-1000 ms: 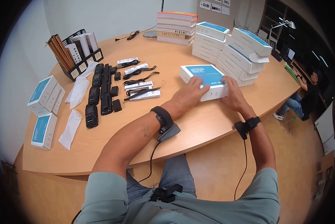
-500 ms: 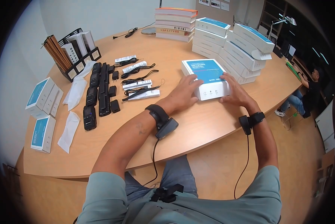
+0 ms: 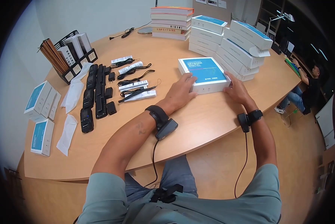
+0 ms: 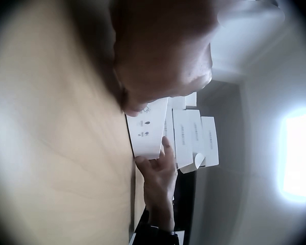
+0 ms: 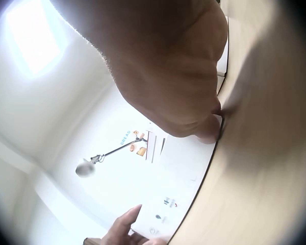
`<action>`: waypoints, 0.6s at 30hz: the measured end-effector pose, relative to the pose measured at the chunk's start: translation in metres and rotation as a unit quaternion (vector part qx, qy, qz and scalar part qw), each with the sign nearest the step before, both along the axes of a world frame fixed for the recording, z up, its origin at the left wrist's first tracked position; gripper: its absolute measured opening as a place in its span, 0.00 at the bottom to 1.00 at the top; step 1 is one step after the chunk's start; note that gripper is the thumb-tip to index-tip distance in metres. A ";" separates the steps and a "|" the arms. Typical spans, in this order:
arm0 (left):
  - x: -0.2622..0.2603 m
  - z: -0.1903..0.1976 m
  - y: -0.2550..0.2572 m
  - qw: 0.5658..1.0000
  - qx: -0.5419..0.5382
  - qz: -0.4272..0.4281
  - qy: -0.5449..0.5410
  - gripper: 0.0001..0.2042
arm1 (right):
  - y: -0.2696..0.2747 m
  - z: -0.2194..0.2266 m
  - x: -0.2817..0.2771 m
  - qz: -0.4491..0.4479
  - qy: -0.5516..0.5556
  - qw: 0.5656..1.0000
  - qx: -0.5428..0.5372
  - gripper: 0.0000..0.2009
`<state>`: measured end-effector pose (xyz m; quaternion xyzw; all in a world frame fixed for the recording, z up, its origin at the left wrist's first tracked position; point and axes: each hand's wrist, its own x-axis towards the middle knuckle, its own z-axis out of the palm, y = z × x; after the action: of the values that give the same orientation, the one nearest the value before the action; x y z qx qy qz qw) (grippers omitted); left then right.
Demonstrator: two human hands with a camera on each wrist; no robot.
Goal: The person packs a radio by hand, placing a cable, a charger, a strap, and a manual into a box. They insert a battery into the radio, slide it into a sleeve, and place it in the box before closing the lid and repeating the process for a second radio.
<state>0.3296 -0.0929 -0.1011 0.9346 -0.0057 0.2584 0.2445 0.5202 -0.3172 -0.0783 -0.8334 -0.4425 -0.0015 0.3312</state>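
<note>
A white box with a blue top (image 3: 205,71), printed "NETWORK DIGITAL", lies flat on the table (image 3: 197,127) in front of the person. The left hand (image 3: 180,94) holds its left front corner, with fingers at the top edge and the thumb low beside the front face. At the opposite front corner, the right hand (image 3: 239,91) grips the box with its fingers along the right side. In the left wrist view the right thumb and fingers straddle the corner of the box's white front face (image 4: 149,132). Each hand partly hides the box in its own wrist view.
Stacked white boxes (image 3: 206,39) and a book pile (image 3: 171,23) stand behind. Leftward lie black devices (image 3: 87,99), adapters (image 3: 108,92), cables with paper slips (image 3: 135,85) and white sleeves (image 3: 67,134). More boxes (image 3: 42,136) stand far left, beyond them a file holder (image 3: 76,65). Another person (image 3: 307,84) sits at right.
The left fingers have drawn back from the box's top to its left corner, and the right fingers have slid from the top to the right side. The box has shifted slightly away from the person.
</note>
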 end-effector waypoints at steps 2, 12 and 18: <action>0.002 0.001 -0.001 1.000 -0.002 -0.001 0.004 0.29 | 0.005 -0.006 -0.002 -0.040 -0.090 0.995 -0.003 0.33; 0.016 -0.008 -0.010 0.998 0.021 0.023 -0.052 0.29 | 0.003 -0.005 0.000 -0.033 -0.107 0.994 -0.016 0.31; 0.031 -0.004 -0.018 0.998 -0.024 0.052 -0.023 0.31 | 0.007 -0.007 0.014 -0.061 -0.228 0.970 -0.053 0.29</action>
<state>0.3608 -0.1107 -0.1051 0.9211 0.0437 0.2924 0.2532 0.5345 -0.3098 -0.0851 -0.8528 -0.4543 -0.1883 0.1756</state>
